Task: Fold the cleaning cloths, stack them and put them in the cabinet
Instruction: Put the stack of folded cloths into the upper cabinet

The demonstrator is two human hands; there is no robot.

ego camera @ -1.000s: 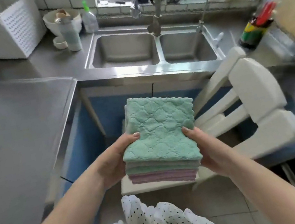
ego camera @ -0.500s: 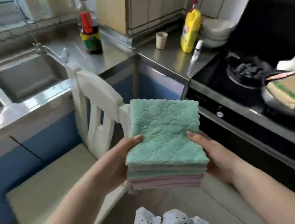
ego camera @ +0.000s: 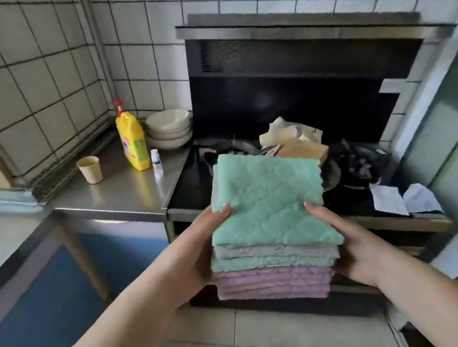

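Tiled kitchen corner, steel counter (ego camera: 121,192) on the left and a dark stove (ego camera: 281,164) under a hood straight ahead. Both hands carry the stack of folded cloths (ego camera: 271,227) in mid-air in front of the stove, well above the floor. Left hand (ego camera: 194,259) and right hand (ego camera: 353,246) clamp it from either side, thumbs pressed on the top green cloth, I guess so the layers don't slide apart while it's carried. The other fingers are tucked under the pile, so can't tell how they lie. Folding and stacking look done; no cabinet I can pick out for sure. Stuff on the stove behind the stack is half hidden and blurry. Yellow bottle (ego camera: 132,141) and bowls (ego camera: 169,128) sit on the counter.
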